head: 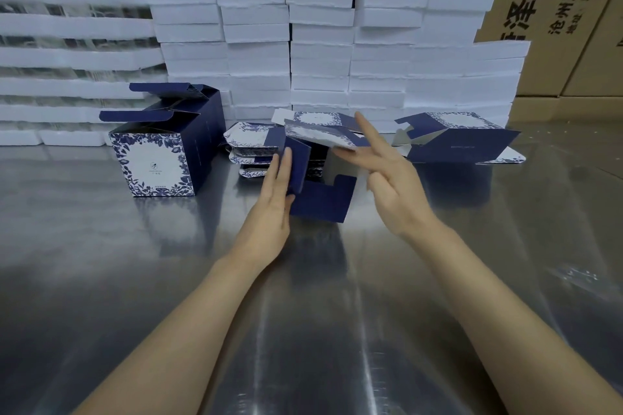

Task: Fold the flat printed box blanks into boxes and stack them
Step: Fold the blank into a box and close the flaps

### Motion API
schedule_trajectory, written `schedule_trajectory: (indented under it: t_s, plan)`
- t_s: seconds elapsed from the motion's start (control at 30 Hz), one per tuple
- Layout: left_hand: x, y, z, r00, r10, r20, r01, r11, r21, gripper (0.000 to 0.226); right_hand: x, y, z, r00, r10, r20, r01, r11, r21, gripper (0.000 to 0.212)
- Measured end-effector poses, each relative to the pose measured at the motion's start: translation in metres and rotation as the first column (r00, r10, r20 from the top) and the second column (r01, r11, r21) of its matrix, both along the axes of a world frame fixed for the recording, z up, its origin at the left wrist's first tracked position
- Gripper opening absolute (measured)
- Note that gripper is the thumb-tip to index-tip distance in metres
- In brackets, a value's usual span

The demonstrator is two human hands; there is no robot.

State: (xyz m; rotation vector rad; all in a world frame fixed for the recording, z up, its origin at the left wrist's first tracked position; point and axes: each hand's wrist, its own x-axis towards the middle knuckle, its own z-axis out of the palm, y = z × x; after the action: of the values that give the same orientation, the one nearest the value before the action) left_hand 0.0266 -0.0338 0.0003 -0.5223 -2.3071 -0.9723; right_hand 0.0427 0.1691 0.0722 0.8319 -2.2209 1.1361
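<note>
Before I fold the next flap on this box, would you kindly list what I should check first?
1. Left hand steadies the box: ok, its straight fingers press the left wall.
2. Right hand on the top flap: ok, it touches the flap's edge.
3. Box squared up: not ok, it is only half formed and the near side gapes.
4. Bottom locked: cannot tell, hidden.
5. More blanks to hand: ok, a pile lies right behind the box.
6. Finished boxes closed: not ok, their top flaps stand open.
</note>
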Motion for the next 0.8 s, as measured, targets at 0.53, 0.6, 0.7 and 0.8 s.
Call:
schedule_trajectory:
  t_s: [0.53, 0.6, 0.7, 0.8]
  plan:
    - [-0.001, -0.007, 0.005, 0.998, -0.033, 0.046, 0.041, 0.981, -0.191, 0.091, -0.016, 0.026, -0.004, 0.967, 0.193, 0.167, -0.151, 0.961, -0.233, 0.069]
    - [-0.001, -0.010, 0.005, 1.000, -0.025, 0.017, 0.028, 0.975, -0.219, 0.091, -0.016, 0.030, -0.002, 0.938, 0.261, 0.227, -0.182, 0.930, -0.319, 0.060]
    - [0.000, -0.012, 0.005, 0.999, -0.025, 0.021, 0.030, 0.969, -0.244, 0.094, -0.015, 0.029, 0.000, 0.928, 0.279, 0.246, -0.207, 0.937, -0.283, 0.056]
    - [0.002, -0.009, 0.004, 1.000, -0.022, 0.016, 0.025, 0.966, -0.258, 0.097, -0.015, 0.028, 0.001, 0.952, 0.212, 0.219, -0.166, 0.963, -0.211, 0.061]
